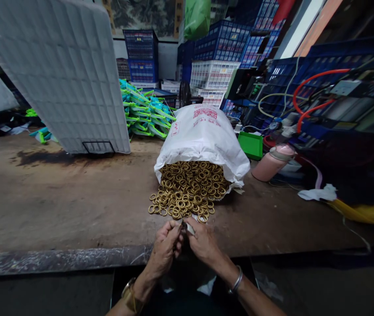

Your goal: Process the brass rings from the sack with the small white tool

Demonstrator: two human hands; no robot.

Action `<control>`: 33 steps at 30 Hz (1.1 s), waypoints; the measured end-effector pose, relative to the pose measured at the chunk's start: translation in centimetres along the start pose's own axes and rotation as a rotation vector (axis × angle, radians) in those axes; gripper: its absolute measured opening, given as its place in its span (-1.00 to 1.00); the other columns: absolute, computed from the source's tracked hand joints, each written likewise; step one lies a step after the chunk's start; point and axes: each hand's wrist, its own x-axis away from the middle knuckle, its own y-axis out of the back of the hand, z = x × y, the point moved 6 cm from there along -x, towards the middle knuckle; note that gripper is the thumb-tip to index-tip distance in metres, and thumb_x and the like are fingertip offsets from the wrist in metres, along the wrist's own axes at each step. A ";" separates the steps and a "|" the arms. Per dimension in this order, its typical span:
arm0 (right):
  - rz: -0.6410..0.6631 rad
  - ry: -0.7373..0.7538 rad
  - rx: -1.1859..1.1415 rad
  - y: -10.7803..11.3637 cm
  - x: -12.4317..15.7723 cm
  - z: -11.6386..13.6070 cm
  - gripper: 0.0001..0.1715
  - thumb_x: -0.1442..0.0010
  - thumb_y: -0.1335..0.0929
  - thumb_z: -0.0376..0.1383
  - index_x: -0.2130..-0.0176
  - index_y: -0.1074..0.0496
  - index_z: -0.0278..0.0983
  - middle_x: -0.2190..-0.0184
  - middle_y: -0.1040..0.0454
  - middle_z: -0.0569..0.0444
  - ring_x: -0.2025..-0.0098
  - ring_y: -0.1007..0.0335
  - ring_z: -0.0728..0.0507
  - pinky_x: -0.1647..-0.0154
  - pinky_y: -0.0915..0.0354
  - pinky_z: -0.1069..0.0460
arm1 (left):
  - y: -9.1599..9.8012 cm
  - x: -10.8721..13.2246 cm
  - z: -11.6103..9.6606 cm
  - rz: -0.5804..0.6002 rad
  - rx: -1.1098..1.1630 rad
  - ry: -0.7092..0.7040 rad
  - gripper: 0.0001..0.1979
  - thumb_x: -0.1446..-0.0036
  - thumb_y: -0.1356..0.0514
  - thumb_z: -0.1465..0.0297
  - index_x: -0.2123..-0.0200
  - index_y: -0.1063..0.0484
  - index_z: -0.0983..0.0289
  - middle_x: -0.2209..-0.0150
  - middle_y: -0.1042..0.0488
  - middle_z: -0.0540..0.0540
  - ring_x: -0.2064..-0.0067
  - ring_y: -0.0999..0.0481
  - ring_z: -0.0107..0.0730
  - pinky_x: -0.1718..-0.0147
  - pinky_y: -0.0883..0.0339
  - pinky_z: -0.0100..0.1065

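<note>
A white sack [203,131] with red print lies on its side on the wooden table, its mouth toward me. Many brass-coloured rings [190,188] spill out of it onto the tabletop. Just in front of the rings, my left hand [167,245] is closed, with its fingertips pinched on something small and dark. My right hand [202,239] meets it from the right, also pinched, with a bit of white material at its fingers. What exactly either hand holds is too small to make out.
A tall white padded panel [88,79] stands at the left on the table [75,210]. Behind are green and turquoise pieces [147,114]. To the right are a green tray [251,145], a pink bottle [272,163], a yellow item [365,212] and a machine with orange hoses.
</note>
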 end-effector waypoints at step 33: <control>0.150 -0.100 0.344 1.8 -0.6 -1.1 -0.73 0.03 -0.17 -0.52 0.38 -0.35 -0.28 0.50 -0.44 0.04 0.48 -0.26 -0.03 0.50 0.09 0.09 | -0.8 2.3 -1.8 0.164 -0.039 -0.026 -0.71 0.02 -0.17 0.17 0.46 -0.21 0.26 0.61 -0.29 -0.10 0.68 -0.18 -0.66 0.76 0.01 -0.62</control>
